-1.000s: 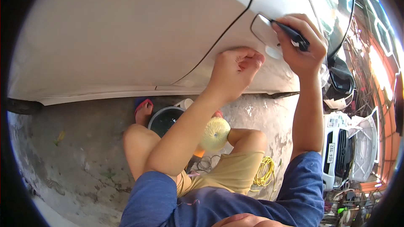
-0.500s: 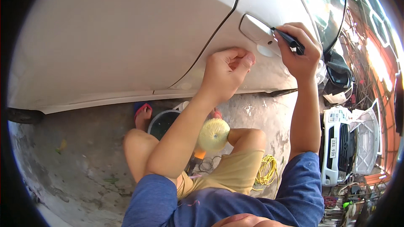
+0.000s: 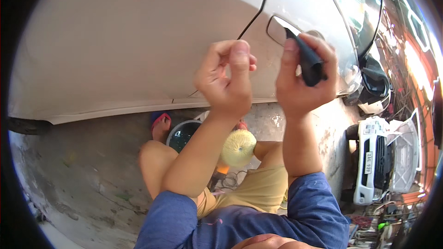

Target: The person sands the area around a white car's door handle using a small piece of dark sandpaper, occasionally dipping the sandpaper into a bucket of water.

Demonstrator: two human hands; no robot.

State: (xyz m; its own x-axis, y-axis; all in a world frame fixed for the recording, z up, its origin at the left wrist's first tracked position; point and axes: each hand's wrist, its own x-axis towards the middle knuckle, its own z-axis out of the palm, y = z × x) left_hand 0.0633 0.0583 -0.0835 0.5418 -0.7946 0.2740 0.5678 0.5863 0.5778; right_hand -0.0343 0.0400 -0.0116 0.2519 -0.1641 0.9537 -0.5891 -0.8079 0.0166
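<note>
My left hand (image 3: 227, 71) is raised in front of the white car door (image 3: 138, 50), fingers curled toward the thumb; whether they hold something small I cannot make out. My right hand (image 3: 305, 83) grips a dark, elongated tool (image 3: 310, 60) with a narrow tip, held just in front of the door handle area (image 3: 276, 30) and partly covering it. The two hands are apart, side by side.
Below are my legs, a dark round tub (image 3: 180, 131), a pale yellow round pad (image 3: 237, 147) on an orange-and-dark object, and cables. At right lie a detached white bumper (image 3: 367, 180), a silver panel (image 3: 401, 157), black parts (image 3: 374, 83) and clutter.
My right hand and the dark tool have come down and left, away from the handle toward me. My left hand has moved left and turned, its thumb now higher.
</note>
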